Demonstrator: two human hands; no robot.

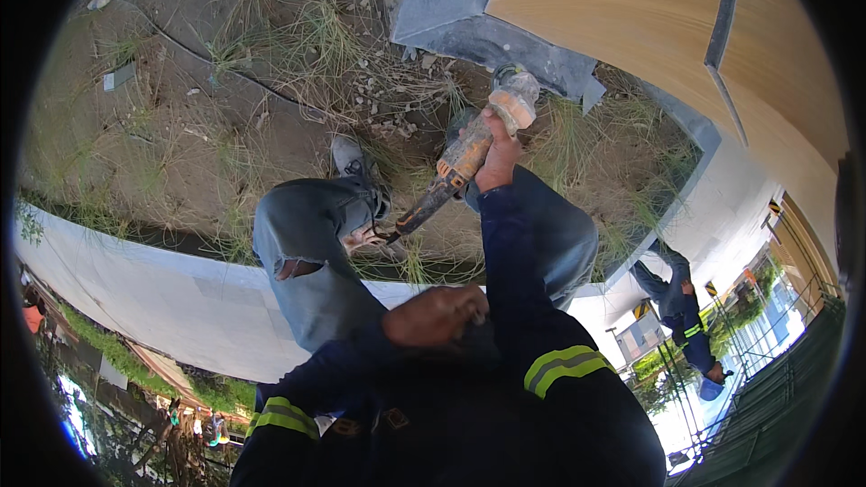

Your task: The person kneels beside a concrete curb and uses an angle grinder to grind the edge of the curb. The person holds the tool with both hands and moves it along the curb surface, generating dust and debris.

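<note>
My right hand (498,155) is wrapped round the body of an angle grinder (466,150), just behind its dusty, pale head. The tool slants from its handle end low between my knees up to the disc end, which lies at the edge of a grey stone slab (519,47). Whether the disc touches the slab cannot be made out. In front of my chest, my left hand (439,314) is closed with curled fingers, away from the grinder. It looks dark and slightly smeared, and anything inside it is hidden.
Behind the slab rises a tan panelled wall (622,0). Dry soil with grass tufts (325,45) and rubble surrounds my shoes. A dark cable (207,59) crosses the soil at left. A pale curved ledge (162,293) runs beneath me. Another person (683,311) stands at right.
</note>
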